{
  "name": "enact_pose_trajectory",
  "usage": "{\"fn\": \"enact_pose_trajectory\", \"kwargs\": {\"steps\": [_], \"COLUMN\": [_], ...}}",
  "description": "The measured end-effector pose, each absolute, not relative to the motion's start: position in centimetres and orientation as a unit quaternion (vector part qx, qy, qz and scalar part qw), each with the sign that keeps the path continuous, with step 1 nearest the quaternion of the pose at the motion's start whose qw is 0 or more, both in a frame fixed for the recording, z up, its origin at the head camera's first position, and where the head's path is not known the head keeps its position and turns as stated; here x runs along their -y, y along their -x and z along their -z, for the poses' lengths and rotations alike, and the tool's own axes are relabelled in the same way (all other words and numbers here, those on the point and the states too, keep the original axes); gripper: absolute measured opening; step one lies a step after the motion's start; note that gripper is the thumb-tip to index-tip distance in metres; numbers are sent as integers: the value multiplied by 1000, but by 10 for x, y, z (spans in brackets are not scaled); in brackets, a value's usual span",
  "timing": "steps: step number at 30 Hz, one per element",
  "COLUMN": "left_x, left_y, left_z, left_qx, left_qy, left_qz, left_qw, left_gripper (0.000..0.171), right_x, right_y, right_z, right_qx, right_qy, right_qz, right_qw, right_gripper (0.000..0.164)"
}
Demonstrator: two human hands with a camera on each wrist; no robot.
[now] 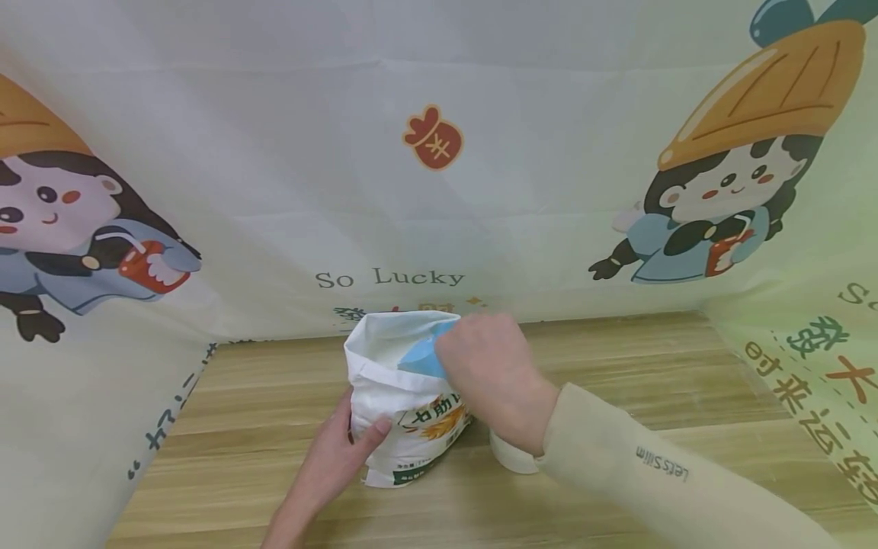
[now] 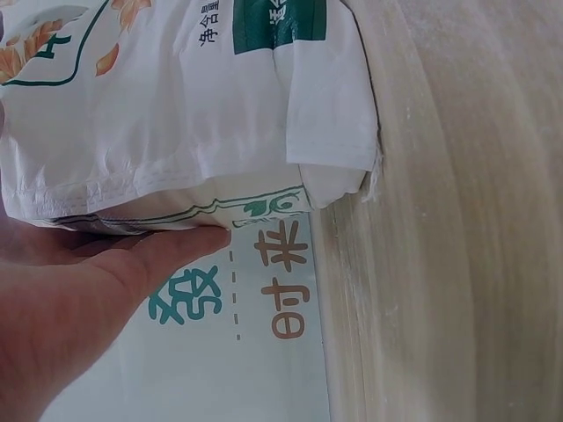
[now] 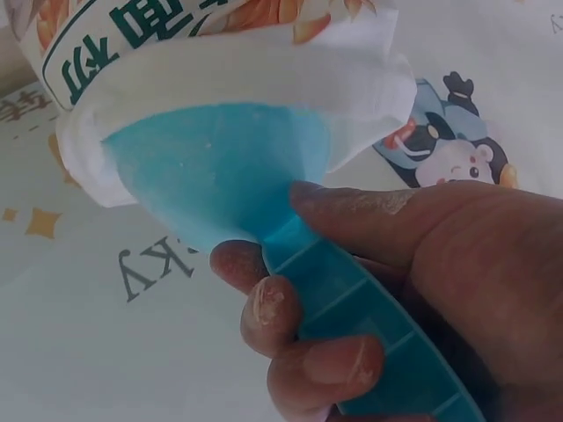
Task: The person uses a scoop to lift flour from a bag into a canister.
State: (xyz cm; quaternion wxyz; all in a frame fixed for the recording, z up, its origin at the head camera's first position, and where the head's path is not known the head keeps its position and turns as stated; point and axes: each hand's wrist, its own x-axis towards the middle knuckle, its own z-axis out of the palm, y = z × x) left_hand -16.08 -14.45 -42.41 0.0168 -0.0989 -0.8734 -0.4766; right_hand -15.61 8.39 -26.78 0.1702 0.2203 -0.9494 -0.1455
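A white flour bag (image 1: 405, 412) with green lettering and wheat pictures stands upright on the table, its top unfolded wide. My left hand (image 1: 346, 450) grips the bag's left side, thumb across the front and fingers behind; in the left wrist view the hand (image 2: 97, 286) lies along the bag's side. Over the bag's mouth, my right hand (image 1: 490, 374) holds a blue plastic scoop (image 1: 424, 355) by its ribbed handle. The right wrist view shows the scoop's bowl (image 3: 220, 167) partly inside the bag's rim. White powder marks the fingers (image 3: 268, 308). The bag's contents are mostly hidden.
A white rounded container (image 1: 513, 456) stands on the wood-grain table (image 1: 617, 358) right of the bag, mostly hidden beneath my right hand and sleeve. A printed cloth (image 1: 521, 175) hangs upright behind the table and along both sides.
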Motion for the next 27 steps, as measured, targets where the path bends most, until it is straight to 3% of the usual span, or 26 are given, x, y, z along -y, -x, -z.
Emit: {"fn": "enact_pose_trajectory", "kwargs": {"steps": [13, 21, 27], "left_x": [145, 145, 145], "left_y": [162, 162, 162], "left_z": [427, 428, 429], "left_qx": [867, 864, 864], "left_qy": [109, 112, 107], "left_qz": [485, 491, 491], "left_qw": [22, 22, 26], "left_gripper": [66, 67, 64], "right_x": [-76, -74, -76], "right_y": [167, 177, 187], "right_z": [277, 280, 281], "right_qx": [943, 933, 929], "right_qy": [-233, -247, -269], "right_qz": [141, 147, 157], "right_qw": [192, 217, 200], "right_gripper": [41, 41, 37]}}
